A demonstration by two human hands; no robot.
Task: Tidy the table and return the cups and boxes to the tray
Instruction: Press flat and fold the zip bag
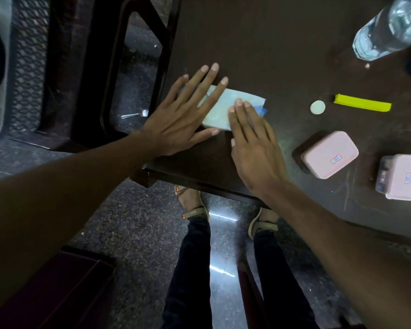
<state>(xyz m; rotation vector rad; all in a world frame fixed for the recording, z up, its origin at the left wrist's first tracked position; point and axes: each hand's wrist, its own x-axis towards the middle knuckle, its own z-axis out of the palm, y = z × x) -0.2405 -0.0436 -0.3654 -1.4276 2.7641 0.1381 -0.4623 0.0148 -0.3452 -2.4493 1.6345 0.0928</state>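
Note:
A folded pale blue cloth [226, 108] lies near the left corner of the dark table [259, 43]. My left hand [183, 115] rests flat on its left part, fingers spread. My right hand [252, 141] lies flat on its right part, fingers together. Neither hand grips anything. Two pink boxes stand to the right: one [329, 154] on a dark base, the other [405, 176] at the frame's right edge. No tray and no cups are in view.
A clear plastic bottle [389, 27] lies at the top right. A white round cap [317, 107] and a yellow strip [362, 103] sit beyond the boxes. A dark chair [138, 55] stands left of the table. My feet [192, 203] are under the near edge.

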